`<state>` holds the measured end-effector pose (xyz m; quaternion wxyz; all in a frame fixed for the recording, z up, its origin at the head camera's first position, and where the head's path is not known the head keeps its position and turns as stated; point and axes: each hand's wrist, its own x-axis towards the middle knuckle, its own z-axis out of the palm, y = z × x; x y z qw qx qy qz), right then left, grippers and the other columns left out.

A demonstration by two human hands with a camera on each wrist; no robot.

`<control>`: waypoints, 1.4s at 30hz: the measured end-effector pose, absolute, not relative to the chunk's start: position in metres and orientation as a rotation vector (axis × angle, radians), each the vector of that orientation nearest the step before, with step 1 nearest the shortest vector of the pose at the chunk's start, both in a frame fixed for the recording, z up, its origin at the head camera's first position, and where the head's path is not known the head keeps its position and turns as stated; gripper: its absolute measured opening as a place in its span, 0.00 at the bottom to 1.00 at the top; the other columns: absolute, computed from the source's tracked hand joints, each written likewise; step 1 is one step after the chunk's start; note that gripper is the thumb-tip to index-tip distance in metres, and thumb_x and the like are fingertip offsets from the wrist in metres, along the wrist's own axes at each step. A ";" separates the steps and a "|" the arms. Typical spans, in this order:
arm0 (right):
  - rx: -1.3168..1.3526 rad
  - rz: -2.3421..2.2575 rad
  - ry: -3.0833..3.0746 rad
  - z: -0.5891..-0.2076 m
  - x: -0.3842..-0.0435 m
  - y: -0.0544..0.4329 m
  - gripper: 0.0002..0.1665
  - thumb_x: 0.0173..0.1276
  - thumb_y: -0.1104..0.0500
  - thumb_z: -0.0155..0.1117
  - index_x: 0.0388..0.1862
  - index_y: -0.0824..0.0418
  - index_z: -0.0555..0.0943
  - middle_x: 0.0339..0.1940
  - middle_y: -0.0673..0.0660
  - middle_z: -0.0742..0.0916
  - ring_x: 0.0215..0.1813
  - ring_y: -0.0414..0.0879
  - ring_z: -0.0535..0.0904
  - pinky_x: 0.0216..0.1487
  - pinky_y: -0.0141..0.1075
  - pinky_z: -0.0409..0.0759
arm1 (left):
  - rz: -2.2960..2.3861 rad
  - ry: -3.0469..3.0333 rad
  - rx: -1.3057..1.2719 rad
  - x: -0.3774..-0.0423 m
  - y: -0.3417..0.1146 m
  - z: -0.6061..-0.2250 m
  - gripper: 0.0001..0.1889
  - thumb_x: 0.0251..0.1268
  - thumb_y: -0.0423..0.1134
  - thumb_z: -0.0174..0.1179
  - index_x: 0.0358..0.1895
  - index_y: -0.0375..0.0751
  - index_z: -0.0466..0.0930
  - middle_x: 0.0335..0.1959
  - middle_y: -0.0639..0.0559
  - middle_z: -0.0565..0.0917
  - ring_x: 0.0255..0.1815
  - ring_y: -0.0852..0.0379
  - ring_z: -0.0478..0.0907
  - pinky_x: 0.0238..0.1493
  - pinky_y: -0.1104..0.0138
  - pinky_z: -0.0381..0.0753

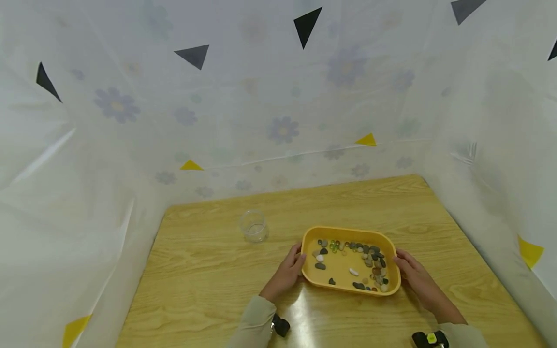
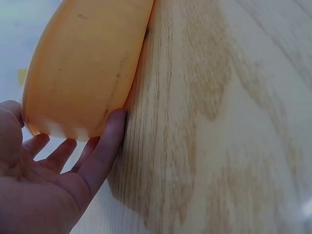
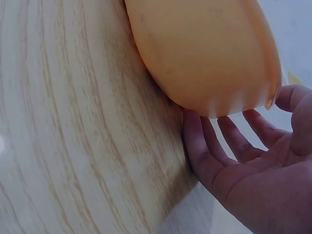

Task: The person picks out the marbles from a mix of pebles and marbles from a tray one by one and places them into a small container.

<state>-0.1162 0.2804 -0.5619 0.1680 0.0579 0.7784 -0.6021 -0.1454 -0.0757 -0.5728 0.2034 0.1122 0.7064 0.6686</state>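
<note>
A yellow plastic tray (image 1: 341,265) rests on the table with pebbles (image 1: 320,266) and glass beads scattered in it, mostly along its edges. At its left end my left hand (image 1: 285,273) grips it, thumb at the rim. My right hand (image 1: 419,282) grips the opposite end in the same way. In the left wrist view, fingertips press the outer wall of the tray (image 2: 87,63), the little finger low by the tabletop. The right wrist view shows the fingers on the tray's other end wall (image 3: 204,58), with the thumb at the rim.
A clear glass cup (image 1: 254,227) stands on the wooden table (image 1: 204,270), left of the tray and farther back. White sheeting (image 1: 243,106) with flower prints and coloured triangles encloses the table's back and sides.
</note>
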 end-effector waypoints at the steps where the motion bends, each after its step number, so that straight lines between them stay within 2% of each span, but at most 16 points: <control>1: 0.167 -1.714 2.212 -0.562 -0.116 0.280 0.44 0.73 0.37 0.36 0.74 0.65 0.44 0.71 0.72 0.53 0.69 0.65 0.55 0.58 0.51 0.69 | 1.857 1.990 0.308 -0.145 -0.075 -0.573 0.24 0.76 0.45 0.38 0.72 0.52 0.51 0.57 0.36 0.71 0.43 0.44 0.79 0.34 0.59 0.82; 7: 0.143 -1.740 2.224 -0.561 -0.116 0.281 0.42 0.74 0.39 0.37 0.74 0.65 0.45 0.71 0.72 0.54 0.68 0.65 0.56 0.55 0.48 0.73 | 1.781 2.110 0.308 -0.143 -0.072 -0.569 0.23 0.77 0.44 0.37 0.72 0.51 0.50 0.51 0.38 0.75 0.39 0.47 0.80 0.32 0.62 0.81; 17: 0.109 -1.762 2.235 -0.560 -0.116 0.278 0.41 0.74 0.40 0.37 0.74 0.66 0.46 0.71 0.72 0.55 0.68 0.66 0.55 0.55 0.48 0.73 | 1.815 2.061 0.271 -0.142 -0.074 -0.572 0.23 0.77 0.43 0.37 0.71 0.51 0.51 0.57 0.38 0.72 0.43 0.45 0.79 0.33 0.61 0.81; 21: 0.112 -1.748 2.255 -0.560 -0.116 0.274 0.40 0.75 0.41 0.37 0.73 0.66 0.47 0.70 0.72 0.57 0.67 0.65 0.57 0.54 0.46 0.74 | 1.830 2.056 0.305 -0.139 -0.078 -0.566 0.23 0.77 0.40 0.37 0.71 0.46 0.50 0.59 0.33 0.69 0.44 0.39 0.78 0.33 0.60 0.81; 26: 0.111 -1.734 2.260 -0.561 -0.117 0.270 0.39 0.75 0.41 0.37 0.73 0.66 0.49 0.69 0.72 0.59 0.67 0.64 0.59 0.54 0.45 0.74 | 1.835 2.073 0.334 -0.133 -0.083 -0.556 0.24 0.76 0.38 0.37 0.71 0.41 0.49 0.66 0.33 0.62 0.47 0.39 0.77 0.34 0.58 0.81; 30: 0.102 -1.744 2.262 -0.562 -0.118 0.267 0.38 0.75 0.41 0.39 0.72 0.65 0.52 0.69 0.71 0.61 0.66 0.64 0.60 0.53 0.46 0.74 | 1.800 2.139 0.311 -0.131 -0.087 -0.566 0.24 0.77 0.42 0.37 0.71 0.47 0.50 0.64 0.38 0.65 0.48 0.46 0.77 0.36 0.63 0.80; 34: 0.083 -1.747 2.259 -0.562 -0.119 0.263 0.37 0.75 0.42 0.40 0.72 0.65 0.53 0.69 0.70 0.62 0.66 0.63 0.61 0.54 0.46 0.74 | 1.798 2.128 0.244 -0.129 -0.092 -0.573 0.23 0.76 0.44 0.37 0.72 0.53 0.50 0.62 0.40 0.68 0.45 0.48 0.78 0.36 0.62 0.80; 42: 0.082 -1.705 2.240 -0.564 -0.124 0.253 0.41 0.73 0.39 0.41 0.73 0.63 0.51 0.70 0.69 0.59 0.67 0.63 0.61 0.57 0.49 0.70 | 1.808 2.143 0.184 -0.121 -0.103 -0.574 0.24 0.76 0.46 0.39 0.72 0.55 0.49 0.62 0.39 0.68 0.47 0.49 0.77 0.36 0.62 0.81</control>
